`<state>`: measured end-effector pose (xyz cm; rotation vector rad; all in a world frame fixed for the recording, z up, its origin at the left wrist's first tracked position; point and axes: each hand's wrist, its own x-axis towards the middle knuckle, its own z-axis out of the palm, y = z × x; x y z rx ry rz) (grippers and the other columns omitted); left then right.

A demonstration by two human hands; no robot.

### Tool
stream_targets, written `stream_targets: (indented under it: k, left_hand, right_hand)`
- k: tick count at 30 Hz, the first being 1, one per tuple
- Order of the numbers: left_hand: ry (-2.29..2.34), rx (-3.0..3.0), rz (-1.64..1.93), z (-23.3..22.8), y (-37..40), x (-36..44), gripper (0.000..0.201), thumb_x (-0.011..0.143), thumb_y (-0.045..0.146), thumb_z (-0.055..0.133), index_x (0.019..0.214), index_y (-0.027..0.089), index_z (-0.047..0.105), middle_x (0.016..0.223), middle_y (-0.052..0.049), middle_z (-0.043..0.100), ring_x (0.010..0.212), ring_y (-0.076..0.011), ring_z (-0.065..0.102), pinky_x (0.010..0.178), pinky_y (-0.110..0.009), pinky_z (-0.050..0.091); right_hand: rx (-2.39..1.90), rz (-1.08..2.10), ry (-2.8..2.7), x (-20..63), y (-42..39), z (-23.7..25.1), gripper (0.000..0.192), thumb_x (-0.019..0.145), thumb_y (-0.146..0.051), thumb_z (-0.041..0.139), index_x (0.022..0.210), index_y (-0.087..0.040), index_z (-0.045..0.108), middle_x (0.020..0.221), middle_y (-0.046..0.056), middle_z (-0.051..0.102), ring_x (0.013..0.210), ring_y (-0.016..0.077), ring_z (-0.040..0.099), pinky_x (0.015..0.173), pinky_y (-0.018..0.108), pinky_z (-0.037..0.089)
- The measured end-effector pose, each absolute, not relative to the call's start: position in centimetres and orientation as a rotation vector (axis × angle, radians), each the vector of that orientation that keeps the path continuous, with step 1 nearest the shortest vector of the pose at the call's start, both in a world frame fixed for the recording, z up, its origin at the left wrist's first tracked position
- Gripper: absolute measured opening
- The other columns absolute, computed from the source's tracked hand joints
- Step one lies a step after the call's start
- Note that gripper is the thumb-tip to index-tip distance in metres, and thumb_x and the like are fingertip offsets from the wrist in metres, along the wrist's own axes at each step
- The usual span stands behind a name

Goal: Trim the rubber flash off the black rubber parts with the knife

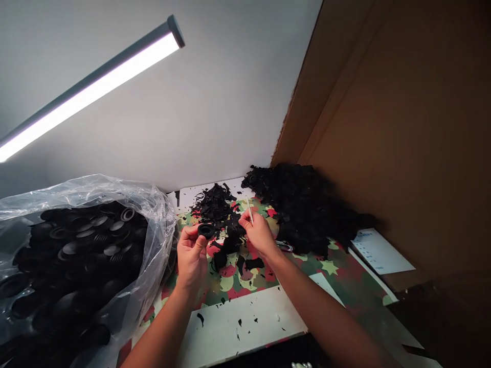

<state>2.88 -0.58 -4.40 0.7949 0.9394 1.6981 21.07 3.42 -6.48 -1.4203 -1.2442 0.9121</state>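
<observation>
My left hand [191,254] pinches a round black rubber part [206,230] between thumb and fingers, held above the patterned mat [337,271]. My right hand [259,232] grips a thin pale stick tool [249,208], its tip pointing up and away. The two hands are close together, a few centimetres apart. Black rubber scraps [217,204] lie on the mat just beyond them, with more loose pieces [253,263] under my right hand.
A clear plastic bag [80,255] full of black round parts fills the left. A large heap of black parts [303,204] sits at the right rear against a cardboard wall [402,128]. A white sheet [245,322], a printed paper [379,250], a tube lamp [92,87] overhead.
</observation>
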Motion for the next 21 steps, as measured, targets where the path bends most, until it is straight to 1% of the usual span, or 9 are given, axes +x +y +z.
stream_targets:
  k: [5,7,9,11,13,15,17,19,21]
  left_hand:
    - [0.986,0.822,1.666,-4.3,-0.7,2.6,0.043,0.062,0.044,0.091,0.082,0.021,0.060,0.073,0.005,0.063,0.054,-0.0081,0.061,0.043,-0.015,0.044]
    - [0.992,0.900,1.572,-4.0,-0.9,2.6,0.042,0.064,0.042,0.090,0.088,0.020,0.062,0.080,0.002,0.066,0.055,-0.0104,0.064,0.041,-0.016,0.044]
    - [0.965,0.963,1.449,-3.7,-1.0,2.6,0.043,0.065,0.040,0.090,0.093,0.020,0.065,0.096,-0.003,0.069,0.064,-0.0139,0.069,0.050,-0.022,0.054]
    - [0.938,0.979,1.393,-3.5,-1.0,2.6,0.038,0.069,0.043,0.087,0.087,0.018,0.065,0.108,-0.007,0.070,0.075,-0.0163,0.070,0.064,-0.029,0.060]
    - [0.950,1.012,1.425,-3.6,-0.8,2.3,0.036,0.073,0.046,0.083,0.075,0.017,0.061,0.104,-0.007,0.071,0.080,-0.0166,0.068,0.071,-0.029,0.059]
    - [0.998,1.117,1.460,-3.9,-0.7,2.0,0.035,0.072,0.043,0.085,0.071,0.018,0.059,0.098,-0.006,0.072,0.085,-0.0170,0.067,0.075,-0.028,0.057]
    - [1.051,1.238,1.450,-4.2,-0.6,1.7,0.034,0.065,0.033,0.090,0.085,0.020,0.066,0.101,-0.005,0.071,0.089,-0.0173,0.067,0.080,-0.028,0.056]
    - [1.077,1.310,1.406,-4.3,-0.7,1.5,0.052,0.060,0.026,0.092,0.106,0.025,0.067,0.108,-0.004,0.070,0.090,-0.0176,0.068,0.079,-0.029,0.056]
    - [1.087,1.351,1.355,-4.3,-0.8,1.5,0.065,0.059,0.024,0.092,0.118,0.027,0.066,0.108,-0.004,0.070,0.090,-0.0188,0.069,0.077,-0.030,0.057]
  right_hand:
    - [-1.364,0.945,-1.233,21.2,3.6,-6.5,0.026,0.079,-0.044,0.059,0.067,-0.025,0.046,0.055,-0.007,0.041,0.050,0.0136,0.038,0.051,0.025,0.030]
    - [-1.306,1.001,-1.268,21.1,3.3,-6.0,0.030,0.079,-0.047,0.060,0.067,-0.024,0.046,0.055,-0.007,0.039,0.050,0.0127,0.036,0.051,0.025,0.030]
    - [-1.198,1.125,-1.338,20.8,2.7,-5.3,0.031,0.078,-0.049,0.061,0.069,-0.024,0.047,0.057,-0.008,0.037,0.051,0.0120,0.034,0.051,0.025,0.030]
    - [-1.097,1.236,-1.424,20.6,2.0,-4.7,0.031,0.081,-0.050,0.060,0.070,-0.023,0.048,0.058,-0.007,0.037,0.052,0.0118,0.033,0.051,0.025,0.030]
    - [-1.057,1.233,-1.522,20.5,1.5,-4.4,0.035,0.087,-0.050,0.056,0.067,-0.022,0.049,0.060,-0.005,0.040,0.056,0.0124,0.037,0.054,0.026,0.031]
    - [-1.051,1.143,-1.604,20.3,1.2,-4.4,0.040,0.089,-0.048,0.056,0.062,-0.021,0.049,0.066,-0.003,0.046,0.060,0.0129,0.042,0.057,0.026,0.034]
    - [-1.058,1.036,-1.601,20.3,1.2,-4.5,0.035,0.086,-0.044,0.063,0.063,-0.020,0.051,0.075,-0.001,0.050,0.062,0.0124,0.044,0.057,0.026,0.036]
    - [-1.065,0.986,-1.543,20.2,1.2,-4.6,0.022,0.084,-0.039,0.067,0.074,-0.021,0.059,0.086,0.000,0.053,0.059,0.0107,0.042,0.053,0.026,0.036]
    - [-1.032,1.000,-1.537,20.1,1.2,-4.5,0.015,0.087,-0.036,0.066,0.090,-0.021,0.065,0.096,0.002,0.058,0.058,0.0104,0.044,0.051,0.026,0.037]
